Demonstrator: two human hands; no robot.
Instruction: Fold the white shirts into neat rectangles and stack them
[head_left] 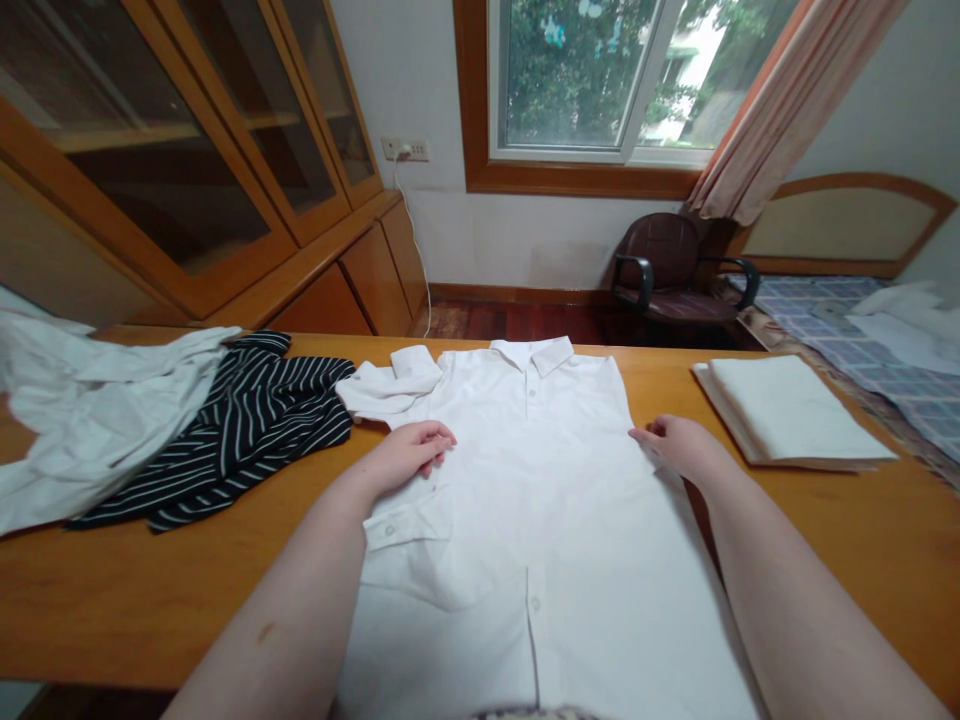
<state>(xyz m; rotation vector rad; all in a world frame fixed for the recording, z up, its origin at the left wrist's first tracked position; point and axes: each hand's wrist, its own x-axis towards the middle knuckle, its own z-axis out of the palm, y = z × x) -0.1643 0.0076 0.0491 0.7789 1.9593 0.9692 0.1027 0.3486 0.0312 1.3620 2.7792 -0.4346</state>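
A white button-up shirt (540, 470) lies front-up on the wooden table (187, 590), collar toward the far edge. Its left sleeve (386, 385) is bunched near the shoulder. My left hand (411, 452) rests on the shirt's left side, just above the chest pocket, with its fingers curled and pressed onto the cloth. At the shirt's right edge my right hand (675, 445) has its fingers bent around the fabric border.
A black-and-white striped garment (247, 430) and a loose white garment (82, 410) lie at the left. A folded white stack (787, 410) sits at the right. Beyond the table are a cabinet (187, 170), a dark armchair (667, 270) and a bed (862, 330).
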